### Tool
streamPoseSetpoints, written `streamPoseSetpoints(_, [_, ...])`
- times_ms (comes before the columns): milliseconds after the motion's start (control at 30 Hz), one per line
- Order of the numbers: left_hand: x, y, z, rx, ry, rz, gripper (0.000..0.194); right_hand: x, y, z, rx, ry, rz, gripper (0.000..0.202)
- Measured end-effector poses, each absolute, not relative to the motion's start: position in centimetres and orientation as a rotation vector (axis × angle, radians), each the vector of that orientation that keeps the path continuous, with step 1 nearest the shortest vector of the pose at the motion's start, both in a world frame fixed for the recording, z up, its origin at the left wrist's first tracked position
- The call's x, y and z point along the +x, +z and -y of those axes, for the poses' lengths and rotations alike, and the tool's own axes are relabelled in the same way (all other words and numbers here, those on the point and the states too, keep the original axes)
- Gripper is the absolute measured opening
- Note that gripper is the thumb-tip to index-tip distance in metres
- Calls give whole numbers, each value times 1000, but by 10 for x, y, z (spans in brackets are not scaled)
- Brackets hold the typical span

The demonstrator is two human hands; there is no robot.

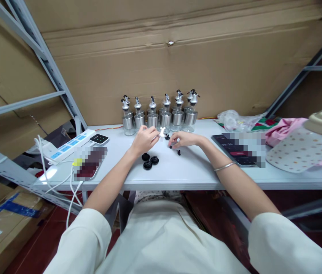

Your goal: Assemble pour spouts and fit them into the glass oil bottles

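Observation:
My left hand [146, 137] pinches a small white Y-shaped plastic piece [162, 131] above the table. My right hand [184, 140] is just to the right, its fingers bent down and closed at a small black part [170, 147]. More little black parts [167, 137] lie between the two hands, and another black part [179, 152] rests under my right hand. Closer to me, three round black stoppers [147, 164] sit in a cluster. Behind my hands stand several glass and steel bottles [165, 116] with pourer spouts on top.
On the left of the white table [115, 167] are a power strip [71, 146], a small device [99, 139], a phone [91, 163] and white cables. A larger phone [235, 149], plastic bags [235, 120] and a dotted item [300, 148] lie right. Cardboard [178, 64] stands behind.

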State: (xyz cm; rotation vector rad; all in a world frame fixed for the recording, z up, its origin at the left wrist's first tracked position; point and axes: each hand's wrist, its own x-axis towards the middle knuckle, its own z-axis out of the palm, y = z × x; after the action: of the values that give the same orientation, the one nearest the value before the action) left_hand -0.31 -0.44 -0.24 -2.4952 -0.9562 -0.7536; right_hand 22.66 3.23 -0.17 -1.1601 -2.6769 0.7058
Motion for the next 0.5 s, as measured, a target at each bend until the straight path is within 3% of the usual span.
streamPoseSetpoints(500, [-3,-2,4,-2499,-760,949,25,227,1,-30,-1124,831,2649,29])
